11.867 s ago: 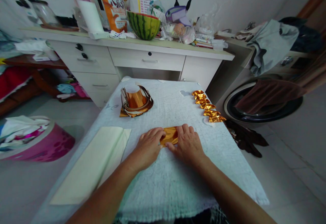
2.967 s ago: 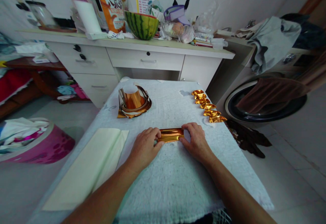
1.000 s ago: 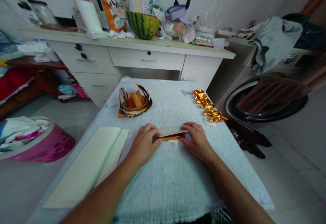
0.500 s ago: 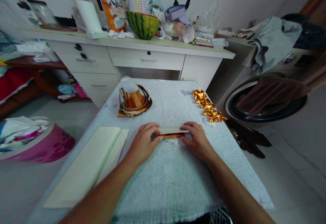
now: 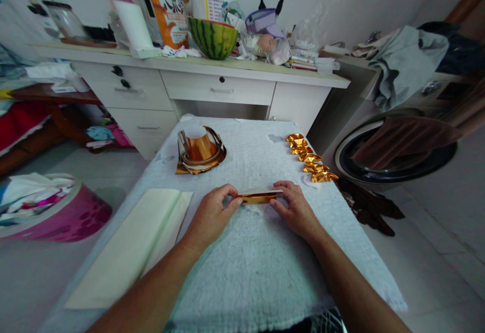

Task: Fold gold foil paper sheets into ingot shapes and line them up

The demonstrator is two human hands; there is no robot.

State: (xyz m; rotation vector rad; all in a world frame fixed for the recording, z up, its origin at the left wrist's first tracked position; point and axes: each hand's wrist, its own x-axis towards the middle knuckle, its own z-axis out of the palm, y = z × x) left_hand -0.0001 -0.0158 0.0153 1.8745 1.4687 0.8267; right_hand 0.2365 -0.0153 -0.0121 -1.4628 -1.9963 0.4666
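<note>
Between my hands is a small sheet of gold foil paper (image 5: 257,198), folded into a narrow strip with its white back showing on top. My left hand (image 5: 216,210) pinches its left end between thumb and fingers. At the right end, my right hand (image 5: 293,206) has its thumb on the front and fingers over the far side. Behind my left hand stands a curled stack of gold foil sheets (image 5: 200,150). Folded gold foil pieces (image 5: 310,160) lie in a row toward the table's right edge.
A pale folded paper stack (image 5: 132,247) lies on the cloth-covered table (image 5: 257,272) at left. Beyond stands a white desk (image 5: 220,88) with a half watermelon (image 5: 212,37). A pink bin (image 5: 71,211) is at left, a washing machine (image 5: 394,146) at right.
The raised white-backed flap of the foil paper has come down lower and flatter, showing more of the gold front. My fingers have shifted slightly at both ends.
</note>
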